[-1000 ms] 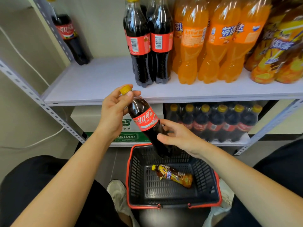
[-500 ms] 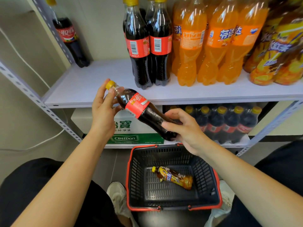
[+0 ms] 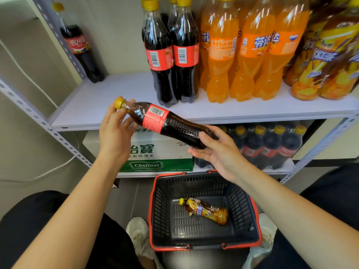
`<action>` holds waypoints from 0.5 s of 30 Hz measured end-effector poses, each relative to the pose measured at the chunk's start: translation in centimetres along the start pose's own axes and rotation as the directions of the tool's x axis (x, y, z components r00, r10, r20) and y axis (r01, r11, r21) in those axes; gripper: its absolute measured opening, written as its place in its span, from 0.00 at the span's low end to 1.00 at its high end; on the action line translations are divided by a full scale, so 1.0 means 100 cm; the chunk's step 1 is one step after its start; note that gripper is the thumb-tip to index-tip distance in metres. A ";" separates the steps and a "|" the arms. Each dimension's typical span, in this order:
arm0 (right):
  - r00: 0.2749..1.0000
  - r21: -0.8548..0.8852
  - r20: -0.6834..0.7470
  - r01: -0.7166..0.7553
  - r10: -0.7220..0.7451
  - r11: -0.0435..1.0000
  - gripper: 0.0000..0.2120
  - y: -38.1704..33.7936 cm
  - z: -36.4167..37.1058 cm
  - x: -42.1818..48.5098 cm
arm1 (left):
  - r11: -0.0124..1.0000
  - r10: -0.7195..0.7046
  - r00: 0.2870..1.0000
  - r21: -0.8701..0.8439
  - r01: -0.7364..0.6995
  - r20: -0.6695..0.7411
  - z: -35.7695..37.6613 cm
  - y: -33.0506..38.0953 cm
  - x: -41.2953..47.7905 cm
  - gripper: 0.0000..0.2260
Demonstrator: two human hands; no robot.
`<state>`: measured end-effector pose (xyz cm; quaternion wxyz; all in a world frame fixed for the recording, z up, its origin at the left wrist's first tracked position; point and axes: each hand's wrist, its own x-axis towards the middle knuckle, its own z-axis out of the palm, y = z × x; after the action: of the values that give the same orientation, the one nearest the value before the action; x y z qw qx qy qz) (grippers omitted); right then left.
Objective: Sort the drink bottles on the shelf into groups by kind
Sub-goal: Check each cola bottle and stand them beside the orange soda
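1. Nearest to us, our knees in dark trousers [image 3: 29, 230] frame a black basket [image 3: 159, 210] with a red rim. It stands on the floor between our pale shoes [image 3: 138, 235]. One small iced-tea bottle [image 3: 206, 210] lies on its side in it, yellow cap toward the left.
2. Above the basket, both our hands hold one cola bottle [image 3: 171, 125] in the air, in front of the shelf's edge and touching no board. It lies tilted, yellow cap up at the left and base lower at the right, with the barcode of its red label facing us.
3. Our left hand [image 3: 114, 133] pinches the neck just under the cap between thumb and fingers.
4. Our right hand [image 3: 217, 150] cups the base, thumb on top and fingers beneath.
5. Behind the hands, the lower board carries a white-and-green water carton [image 3: 155, 152] and, just beside it to the right, a shrink-wrapped cola pack [image 3: 268, 146].
6. On the upper board [image 3: 116, 105], a cola group [image 3: 174, 74] stands upright, two bottles in front and more behind. Orange soda bottles [image 3: 242, 65] stand just beside it to the right, then the large iced-tea bottles [image 3: 320, 65] at the far right.
7. Farthest back on that board, a lone cola bottle [image 3: 81, 53] stands in the left corner, well apart from the cola group and partly behind the perforated post [image 3: 64, 41].
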<state>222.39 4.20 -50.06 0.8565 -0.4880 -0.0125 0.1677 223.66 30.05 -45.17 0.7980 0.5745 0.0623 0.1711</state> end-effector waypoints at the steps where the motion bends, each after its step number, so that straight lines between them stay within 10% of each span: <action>1: 1.000 -0.023 -0.007 -0.006 0.006 1.000 0.23 0.000 0.000 0.000 | 1.000 -0.001 1.000 0.001 0.001 0.015 0.000 0.001 -0.001 0.11; 15: 0.997 0.035 0.082 -0.016 0.013 0.999 0.22 -0.003 0.000 0.001 | 0.994 0.085 0.996 0.075 -0.082 -0.039 -0.004 -0.001 -0.001 0.06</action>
<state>222.55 4.09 -49.78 0.8625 -0.4656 -0.0412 0.1939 223.46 30.33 -45.41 0.7670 0.6019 0.0614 0.2138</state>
